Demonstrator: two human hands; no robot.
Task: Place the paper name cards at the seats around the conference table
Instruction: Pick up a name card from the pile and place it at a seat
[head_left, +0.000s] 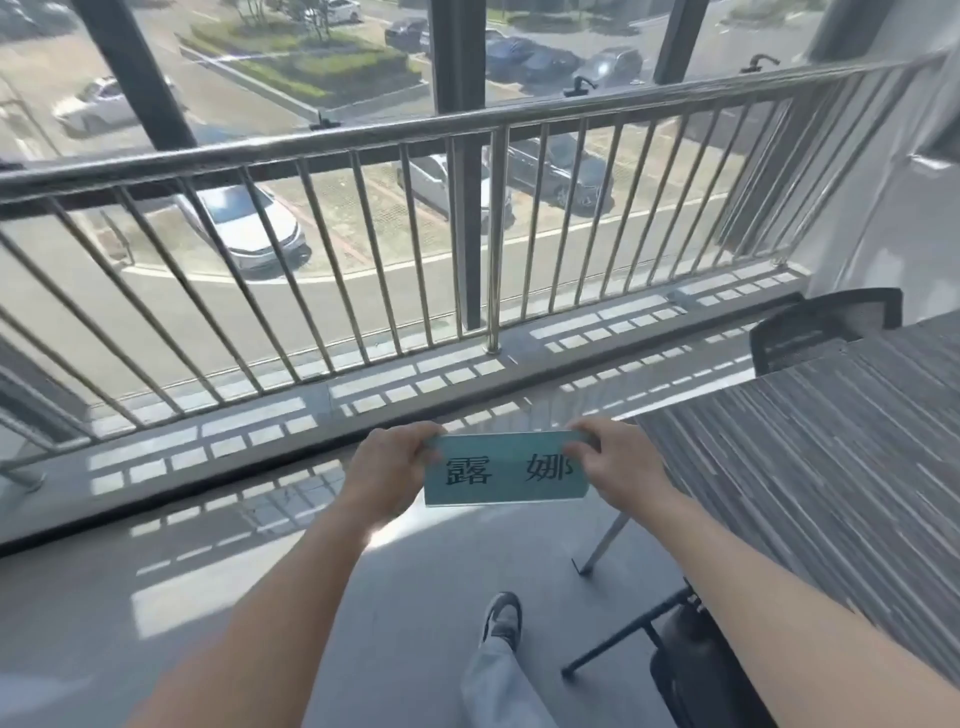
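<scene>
A light teal name card (506, 470) with two black printed characters is held out in front of me, above the grey floor. My left hand (387, 467) pinches its left edge and my right hand (618, 467) pinches its right edge. The card faces me and sits just left of the conference table (831, 447), whose top reflects striped light. No other name cards are in view.
A metal railing (363, 145) runs along the window ahead, with a parking lot below. A black chair back (821, 325) stands at the table's far end, and another black chair (691, 670) is by my right leg. My foot (501, 618) is on the floor.
</scene>
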